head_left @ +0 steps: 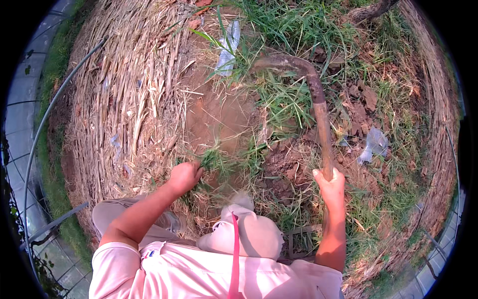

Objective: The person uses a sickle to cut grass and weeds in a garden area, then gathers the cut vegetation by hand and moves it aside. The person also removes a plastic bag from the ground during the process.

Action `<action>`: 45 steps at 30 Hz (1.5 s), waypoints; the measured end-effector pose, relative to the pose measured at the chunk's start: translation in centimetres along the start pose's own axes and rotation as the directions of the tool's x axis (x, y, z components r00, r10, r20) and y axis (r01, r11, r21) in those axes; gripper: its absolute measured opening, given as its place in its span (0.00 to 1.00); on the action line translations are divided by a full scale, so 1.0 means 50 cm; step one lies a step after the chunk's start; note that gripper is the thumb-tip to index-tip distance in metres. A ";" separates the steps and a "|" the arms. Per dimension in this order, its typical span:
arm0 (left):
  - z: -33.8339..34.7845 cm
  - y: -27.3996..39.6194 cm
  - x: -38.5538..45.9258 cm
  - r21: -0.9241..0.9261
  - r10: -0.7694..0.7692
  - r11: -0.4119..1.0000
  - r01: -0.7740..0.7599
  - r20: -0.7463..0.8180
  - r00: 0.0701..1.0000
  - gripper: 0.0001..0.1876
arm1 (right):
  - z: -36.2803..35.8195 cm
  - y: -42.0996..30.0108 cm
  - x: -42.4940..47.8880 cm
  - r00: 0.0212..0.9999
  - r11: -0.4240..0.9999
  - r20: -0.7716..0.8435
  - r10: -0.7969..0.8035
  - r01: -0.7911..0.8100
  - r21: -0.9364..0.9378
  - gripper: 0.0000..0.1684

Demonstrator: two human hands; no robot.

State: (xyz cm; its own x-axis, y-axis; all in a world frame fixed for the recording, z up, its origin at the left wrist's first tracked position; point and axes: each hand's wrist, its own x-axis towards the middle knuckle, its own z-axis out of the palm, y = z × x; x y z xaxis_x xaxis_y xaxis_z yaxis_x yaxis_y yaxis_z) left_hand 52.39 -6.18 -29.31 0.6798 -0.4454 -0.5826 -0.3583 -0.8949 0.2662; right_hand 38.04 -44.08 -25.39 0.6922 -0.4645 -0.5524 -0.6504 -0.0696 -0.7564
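My left hand [185, 176] is closed around a tuft of green grass [213, 159], held low over the soil in front of my knees. Its fingertips are partly hidden. My right hand [330, 183] grips the wooden handle of a sickle-like tool [322, 127]. From the handle a dark, curved metal part bends to the left over the grass, and its far end is blurred among the blades. Bare brown soil [213, 116] lies between my left hand and the tool's curved end.
Dry stalks [127, 101] cover the ground on the left. Clear plastic scraps lie at the top [228, 50] and on the right [374, 144], near broken clods [360, 108]. A thin curved pole [48, 108] rises at the far left, and a branch [369, 12] juts in at the top right.
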 end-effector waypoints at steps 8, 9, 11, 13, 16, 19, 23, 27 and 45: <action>-0.285 -0.228 0.051 -0.128 -0.216 0.976 0.176 -0.484 0.848 0.19 | 0.036 -0.134 0.092 0.966 0.968 -0.055 -0.251 0.252 0.011 0.12; -0.313 -0.293 0.035 -0.119 -0.234 0.972 0.203 -0.579 0.781 0.20 | 0.041 -0.139 0.094 0.967 0.963 -0.033 -0.252 0.254 0.092 0.12; -0.347 -0.334 0.032 -0.157 -0.241 0.970 0.183 -0.688 0.685 0.22 | 0.048 -0.145 0.094 0.966 0.936 -0.008 -0.257 0.251 0.245 0.12; -0.342 -0.306 0.039 -0.104 -0.206 0.976 0.191 -0.718 0.665 0.23 | 0.090 -0.151 0.086 0.976 0.912 -0.040 -0.215 0.216 0.348 0.12; -0.262 -0.195 0.070 -0.027 -0.292 0.950 0.310 -0.424 0.857 0.33 | 0.189 -0.144 0.069 0.962 0.846 0.092 -0.256 0.176 0.503 0.12; -0.176 -0.089 0.098 -0.230 0.060 0.964 -0.136 -0.310 0.949 0.51 | 0.308 -0.129 0.053 0.892 0.847 0.109 -0.439 0.371 0.380 0.16; -0.139 0.102 0.091 -0.949 0.072 0.301 -0.090 -0.071 0.995 0.39 | 0.394 -0.113 0.008 0.726 0.855 0.478 -0.496 0.503 0.123 0.25; -0.104 0.029 0.097 -1.000 -0.288 -0.020 0.001 0.007 0.957 0.16 | 0.359 -0.055 0.057 0.721 0.736 0.381 -0.579 0.663 -0.137 0.19; -0.042 -0.088 0.099 -0.989 -0.469 -0.143 0.027 0.092 0.878 0.16 | 0.195 0.157 0.210 0.893 0.657 -0.346 0.288 0.079 0.750 0.20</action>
State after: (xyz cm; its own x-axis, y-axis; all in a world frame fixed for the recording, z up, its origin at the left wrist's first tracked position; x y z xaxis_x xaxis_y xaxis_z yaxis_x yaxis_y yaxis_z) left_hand 58.66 -4.50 -31.74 0.7065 0.0314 -0.7070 0.7026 0.0883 0.7060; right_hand 43.28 -40.89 -40.55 0.3227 -0.7403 -0.5898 -0.1379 0.5797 -0.8030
